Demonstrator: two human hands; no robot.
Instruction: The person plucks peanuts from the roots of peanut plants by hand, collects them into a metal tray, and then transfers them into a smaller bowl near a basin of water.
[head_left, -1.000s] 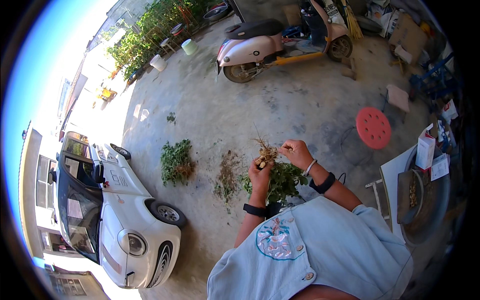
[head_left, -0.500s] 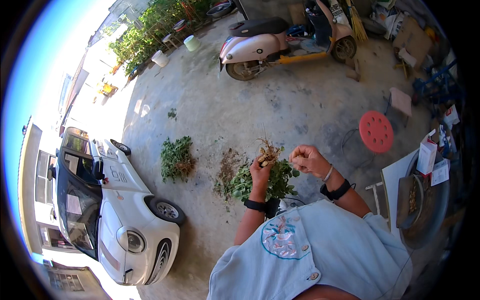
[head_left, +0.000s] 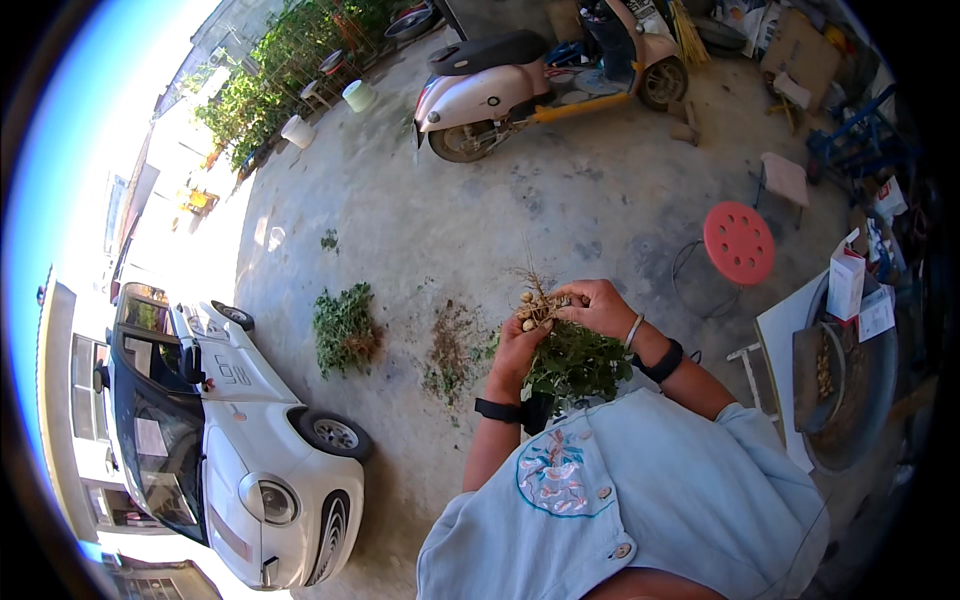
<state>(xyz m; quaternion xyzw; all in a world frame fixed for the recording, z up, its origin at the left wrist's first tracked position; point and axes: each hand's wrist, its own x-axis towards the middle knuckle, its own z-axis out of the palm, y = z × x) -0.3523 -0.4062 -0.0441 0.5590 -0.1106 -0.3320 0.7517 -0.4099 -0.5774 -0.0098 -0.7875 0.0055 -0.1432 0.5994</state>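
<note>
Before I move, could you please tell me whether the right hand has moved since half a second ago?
Yes: the right hand has shifted left, slightly farther from the red stool, to the roots.

Plants [head_left: 343, 325]; soil [head_left: 455, 338]; concrete floor [head_left: 430, 220] beneath

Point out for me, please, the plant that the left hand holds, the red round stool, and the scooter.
Held plant [head_left: 582, 362]: head view, on its green leaves.
Red stool [head_left: 739, 243]: head view, on its round seat.
Scooter [head_left: 505, 90]: head view, on its pink rear body.
</note>
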